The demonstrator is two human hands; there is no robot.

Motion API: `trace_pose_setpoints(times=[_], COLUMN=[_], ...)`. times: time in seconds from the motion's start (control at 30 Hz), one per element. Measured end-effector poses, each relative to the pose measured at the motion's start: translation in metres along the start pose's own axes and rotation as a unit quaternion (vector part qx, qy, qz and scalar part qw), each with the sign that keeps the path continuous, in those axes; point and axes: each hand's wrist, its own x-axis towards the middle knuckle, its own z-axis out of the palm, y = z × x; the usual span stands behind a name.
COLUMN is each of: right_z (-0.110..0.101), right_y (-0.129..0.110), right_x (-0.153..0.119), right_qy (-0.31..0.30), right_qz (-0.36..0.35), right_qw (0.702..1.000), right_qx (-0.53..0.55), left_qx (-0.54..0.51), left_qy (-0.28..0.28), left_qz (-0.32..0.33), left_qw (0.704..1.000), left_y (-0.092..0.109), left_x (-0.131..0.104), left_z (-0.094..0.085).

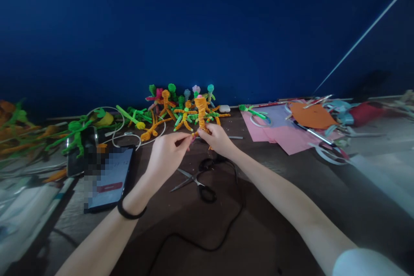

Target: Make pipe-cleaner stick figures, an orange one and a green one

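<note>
Head view: right grip pinches the orange figure low down, left grip a thin orange end just beside; short, close pinches should steady both, scissors lying nearer the body than either grip

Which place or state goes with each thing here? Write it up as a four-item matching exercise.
1. Silver-bladed scissors with black handles
2. Tall orange fuzzy figure
3. Thin black wristband
4. Orange paper sheet

A. Around the left wrist
B. By the pink paper sheets
C. Blades spread apart
D. At the right hand's fingertips

Pairs: 1-C, 2-D, 3-A, 4-B
</note>
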Motion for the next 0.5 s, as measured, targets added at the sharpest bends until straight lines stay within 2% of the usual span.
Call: trace_pose_setpoints(times=[0.1, 0.17, 0.33, 0.5], right_z=[0.002, 0.004, 0.01, 0.008], right_y=[0.002, 0.004, 0.002, 0.0], right_x=[0.001, 0.002, 0.003, 0.004], right_qy=[0.011, 0.009, 0.001, -0.012], right_qz=[-0.005, 0.009, 0.1, 0.132], right_qw=[0.999, 0.993, 0.946, 0.917], right_qx=[0.04, 0.115, 0.308, 0.377], left_qx=[-0.028, -0.036, -0.009, 0.045], left_qy=[-0.012, -0.021, -0.036, -0.001], left_qz=[0.019, 0.031, 0.038, 0.043], left_qw=[0.999, 0.999, 0.999, 0.998], left_y=[0.004, 0.005, 0.0, -0.007], left_x=[-0.005, -0.008, -0.01, -0.009], left_z=[0.008, 0.014, 0.03, 0.037])
